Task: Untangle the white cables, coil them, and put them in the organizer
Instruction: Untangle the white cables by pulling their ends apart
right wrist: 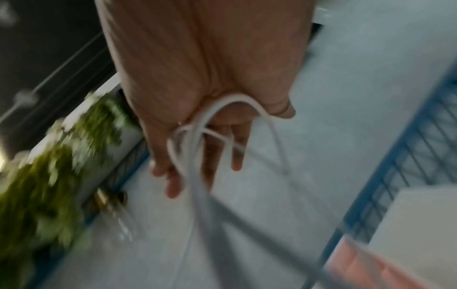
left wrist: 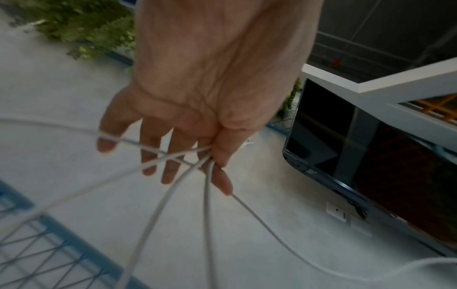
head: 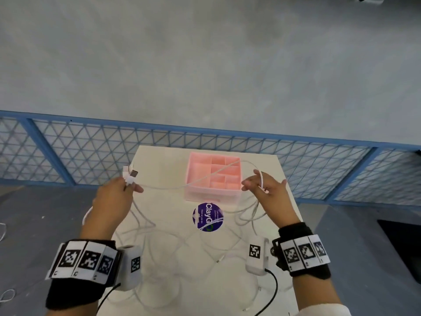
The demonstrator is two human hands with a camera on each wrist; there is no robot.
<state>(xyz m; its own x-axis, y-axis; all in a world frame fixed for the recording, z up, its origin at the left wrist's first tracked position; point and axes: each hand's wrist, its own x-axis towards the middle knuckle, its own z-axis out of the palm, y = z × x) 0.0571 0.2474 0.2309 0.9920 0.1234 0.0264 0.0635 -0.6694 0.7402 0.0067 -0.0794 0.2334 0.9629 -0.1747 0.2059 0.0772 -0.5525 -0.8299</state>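
Several white cables (head: 182, 242) lie tangled on the white table (head: 159, 160). My left hand (head: 134, 187) is raised at the table's left side and pinches a bunch of cable ends, their plugs (head: 130, 173) sticking up past the fingers. In the left wrist view the thumb and forefinger (left wrist: 222, 181) clamp several strands (left wrist: 207, 195). One strand (head: 205, 176) runs from that hand across the pink organizer (head: 193, 197) to my right hand (head: 262, 188). That hand's fingers (right wrist: 237, 156) are straight, with cable loops (right wrist: 237, 97) draped over the palm by the thumb.
A round purple sticker (head: 207, 216) marks the table just in front of the organizer. A blue mesh railing (head: 205, 137) runs behind the table. A dark mat (head: 401, 242) lies on the floor to the right, and a stray cable (head: 2, 231) lies on the floor to the left.
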